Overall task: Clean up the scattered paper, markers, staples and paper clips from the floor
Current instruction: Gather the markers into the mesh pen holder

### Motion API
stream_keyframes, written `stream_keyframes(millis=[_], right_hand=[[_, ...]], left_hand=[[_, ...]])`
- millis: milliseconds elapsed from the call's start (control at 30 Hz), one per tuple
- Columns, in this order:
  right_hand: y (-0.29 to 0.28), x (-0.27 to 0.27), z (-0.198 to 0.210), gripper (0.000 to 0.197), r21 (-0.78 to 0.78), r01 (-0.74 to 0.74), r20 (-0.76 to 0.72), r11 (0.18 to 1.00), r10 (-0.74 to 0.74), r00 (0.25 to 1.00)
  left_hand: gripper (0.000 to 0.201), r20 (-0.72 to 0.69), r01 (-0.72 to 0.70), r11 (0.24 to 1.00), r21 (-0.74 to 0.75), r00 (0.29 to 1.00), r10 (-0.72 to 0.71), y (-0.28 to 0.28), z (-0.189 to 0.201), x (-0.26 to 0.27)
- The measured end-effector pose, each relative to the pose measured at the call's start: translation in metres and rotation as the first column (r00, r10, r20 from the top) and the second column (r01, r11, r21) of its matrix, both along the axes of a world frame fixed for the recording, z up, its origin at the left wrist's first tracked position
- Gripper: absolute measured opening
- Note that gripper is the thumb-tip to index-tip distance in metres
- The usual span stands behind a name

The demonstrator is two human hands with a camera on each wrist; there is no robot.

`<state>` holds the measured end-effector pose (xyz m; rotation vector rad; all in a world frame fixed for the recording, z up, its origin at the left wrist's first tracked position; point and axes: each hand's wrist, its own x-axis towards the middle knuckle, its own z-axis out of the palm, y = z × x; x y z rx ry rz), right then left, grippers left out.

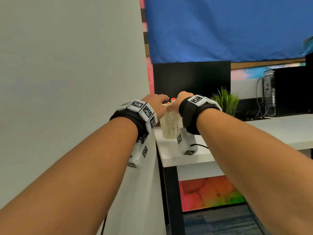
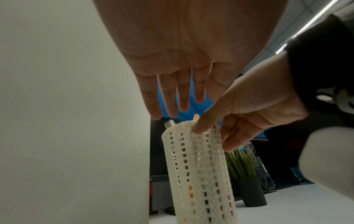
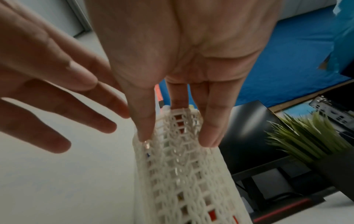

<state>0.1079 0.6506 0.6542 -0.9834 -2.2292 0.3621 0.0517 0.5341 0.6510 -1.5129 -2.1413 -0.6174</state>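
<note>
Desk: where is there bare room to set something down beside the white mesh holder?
Bare desk lies right of the mesh holder, before the plant and tower, and along the front edge. Crowded: the corner by the partition, where left hand and right hand meet at the holder.

Head camera looks forward and down toward a far mesh cup (image 1: 171,126). Both wrist cameras sit very near it, angled upward. All three share the cup and the plant (image 1: 226,102) at right.
</note>
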Motion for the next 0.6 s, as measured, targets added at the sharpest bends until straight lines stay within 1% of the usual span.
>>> stream_keyframes(millis=[67, 200, 300, 367, 433, 467, 533, 600], right_hand=[[0.006, -0.007, -0.006, 0.032, 0.006, 0.022, 0.057, 1.000, -0.023, 0.998], [0.016, -0.014, -0.017, 0.029, 0.016, 0.044, 0.124, 0.999, -0.046, 0.991], [0.021, -0.017, -0.023, 0.030, -0.021, 0.049, 0.135, 0.999, -0.046, 0.990], [0.021, -0.018, -0.023, 0.031, -0.036, 0.050, 0.134, 0.998, -0.045, 0.990], [0.014, -0.014, -0.019, 0.030, -0.022, 0.056, 0.086, 0.998, -0.054, 0.995], [0.009, -0.010, -0.016, 0.030, 0.009, 0.069, 0.031, 0.998, -0.069, 0.997], [-0.009, -0.005, -0.015, 0.026, 0.125, 0.087, -0.098, 0.988, -0.075, 0.992], [-0.034, -0.007, -0.019, 0.025, 0.224, 0.035, -0.189, 0.974, 0.009, 0.982]], left_hand=[[0.042, -0.023, -0.007, 0.999, -0.040, 1.000, 0.006, 0.004, -0.004, -0.003], [0.042, -0.091, -0.001, 0.996, -0.091, 0.996, -0.007, 0.005, -0.010, -0.008], [0.040, -0.126, 0.022, 0.995, -0.093, 0.992, -0.033, 0.001, -0.015, -0.009], [0.036, -0.112, 0.035, 0.997, -0.067, 0.993, -0.042, -0.007, -0.017, -0.010], [0.025, -0.058, 0.014, 1.000, -0.007, 0.998, -0.015, -0.023, -0.017, -0.011], [0.019, -0.031, -0.006, 1.000, 0.028, 0.999, 0.007, -0.030, -0.017, -0.012], [0.012, 0.013, -0.050, 0.996, 0.078, 0.999, 0.050, -0.049, -0.023, -0.020], [0.013, 0.047, -0.082, 0.994, 0.078, 0.996, 0.078, -0.072, -0.033, -0.032]])
